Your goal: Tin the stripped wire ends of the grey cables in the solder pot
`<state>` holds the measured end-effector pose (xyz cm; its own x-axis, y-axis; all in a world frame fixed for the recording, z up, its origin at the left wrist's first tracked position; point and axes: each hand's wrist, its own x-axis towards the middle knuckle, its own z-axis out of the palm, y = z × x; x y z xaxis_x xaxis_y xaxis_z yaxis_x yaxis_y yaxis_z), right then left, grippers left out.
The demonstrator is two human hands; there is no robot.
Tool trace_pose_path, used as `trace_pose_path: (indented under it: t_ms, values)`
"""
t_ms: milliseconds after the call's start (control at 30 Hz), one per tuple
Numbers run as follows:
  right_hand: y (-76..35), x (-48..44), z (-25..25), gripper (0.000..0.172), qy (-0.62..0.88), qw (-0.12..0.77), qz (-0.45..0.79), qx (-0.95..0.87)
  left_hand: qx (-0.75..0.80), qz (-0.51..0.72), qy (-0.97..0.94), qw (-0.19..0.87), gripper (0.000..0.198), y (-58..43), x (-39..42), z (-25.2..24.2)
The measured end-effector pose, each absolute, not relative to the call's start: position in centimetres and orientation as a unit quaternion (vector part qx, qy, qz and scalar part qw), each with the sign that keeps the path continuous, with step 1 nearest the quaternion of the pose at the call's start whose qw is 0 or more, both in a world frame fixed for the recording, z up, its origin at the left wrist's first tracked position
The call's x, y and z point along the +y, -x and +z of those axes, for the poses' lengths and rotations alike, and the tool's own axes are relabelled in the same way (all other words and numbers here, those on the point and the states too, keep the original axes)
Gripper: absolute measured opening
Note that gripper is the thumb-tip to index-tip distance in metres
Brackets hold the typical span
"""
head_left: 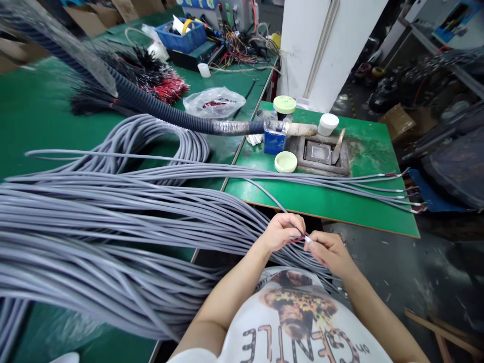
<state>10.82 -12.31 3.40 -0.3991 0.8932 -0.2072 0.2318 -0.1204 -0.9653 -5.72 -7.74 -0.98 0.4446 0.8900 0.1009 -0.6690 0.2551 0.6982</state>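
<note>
My left hand (pixel 285 232) pinches the thin coloured wires (pixel 295 239) at the end of a grey cable. That cable (pixel 266 191) curves down to my hand from the bundle behind. Close beside it, the fingers of my right hand (pixel 329 252) are closed at a small white piece (pixel 307 239) by the wire ends; whether it is tape or a sleeve I cannot tell. Under and left of my hands runs a thick bundle of grey cables (pixel 159 222). Several separate cables (pixel 325 179) lie across the green board, their stripped ends at its right edge.
On the green board (pixel 257 189) sit a solder pot (pixel 320 152) with a flat scraper (pixel 338 146), a white jar (pixel 328 124), a pale lid (pixel 286 162) and a blue box (pixel 274 141). A ribbed hose (pixel 170 111) hangs across the left table. A white pillar (pixel 302 45) stands behind.
</note>
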Motion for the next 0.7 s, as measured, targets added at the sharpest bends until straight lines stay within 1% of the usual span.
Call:
trace_pose_path:
  t_ms: [100, 167, 400, 567, 700]
  values:
    - [-10.84, -12.23, 3.46, 0.032, 0.465, 0.281, 0.590, -0.597, 0.162, 0.508, -0.364, 0.764, 0.023, 5.91, -7.61, -0.91]
    - [-10.83, -12.20, 3.51, 0.032, 0.461, 0.282, 0.592, -0.598, 0.154, 0.505, -0.350, 0.774, 0.023, 5.85, -7.68, -0.97]
    - [-10.66, -12.30, 3.62, 0.033, 0.455, 0.286, 0.593, -0.599, 0.110, 0.471, -0.267, 0.833, 0.031, 5.29, -8.27, -0.90]
    - [-10.76, -12.30, 3.47, 0.033, 0.449, 0.285, 0.601, -0.597, 0.084, 0.474, -0.278, 0.831, 0.029, 5.33, -8.20, -0.73]
    - [-10.85, -12.23, 3.41, 0.033, 0.450, 0.286, 0.605, -0.591, 0.107, 0.476, -0.301, 0.820, 0.028, 5.29, -8.19, -0.84]
